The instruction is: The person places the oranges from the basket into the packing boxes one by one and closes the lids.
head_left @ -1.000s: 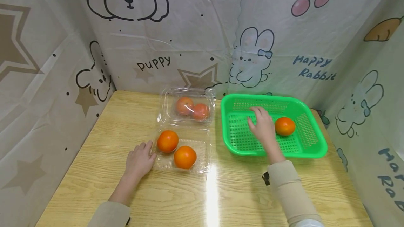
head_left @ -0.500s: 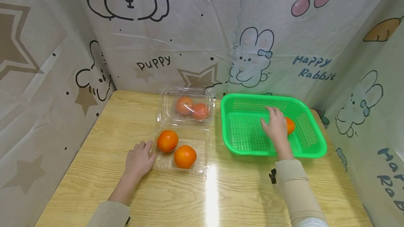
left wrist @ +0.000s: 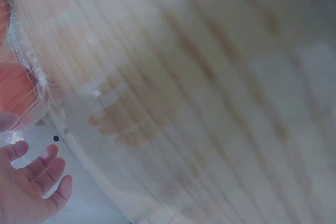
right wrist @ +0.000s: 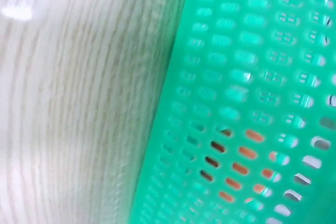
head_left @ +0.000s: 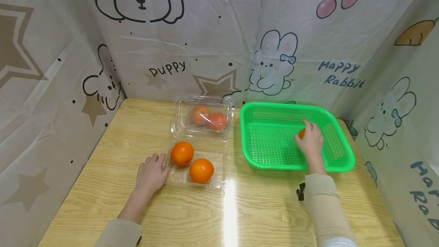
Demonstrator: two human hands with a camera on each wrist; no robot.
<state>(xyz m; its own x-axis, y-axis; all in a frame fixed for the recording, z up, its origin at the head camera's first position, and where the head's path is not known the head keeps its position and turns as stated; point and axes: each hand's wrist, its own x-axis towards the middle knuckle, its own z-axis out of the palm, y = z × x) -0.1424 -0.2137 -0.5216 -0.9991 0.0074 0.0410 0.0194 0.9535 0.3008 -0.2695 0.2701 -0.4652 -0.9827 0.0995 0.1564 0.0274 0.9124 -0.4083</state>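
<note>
In the head view, my right hand [head_left: 310, 140] reaches into the green basket [head_left: 255, 165] and grips a round orange fruit [head_left: 302, 133], its thumb on the near side and fingers over the far side. Most of that fruit is hidden by the hand; the right wrist view shows its orange colour through the basket's slots. My left hand [head_left: 151, 172] rests on the table, fingertips right at the left edge of a clear plastic clamshell box [head_left: 219, 163]. Two round orange fruits, one left [head_left: 182, 153] and one nearer [head_left: 201, 170], sit in the box's near half.
Two paler round fruits [head_left: 200, 115] show through the clear plastic of the box's raised far half. Box and basket stand side by side on the wooden table [head_left: 192, 216]. Printed cloth [head_left: 212, 41] encloses the back and both sides.
My right hand has moved rightward inside the basket and taken hold of the orange fruit there. The left hand, the box and its fruits have stayed still.
</note>
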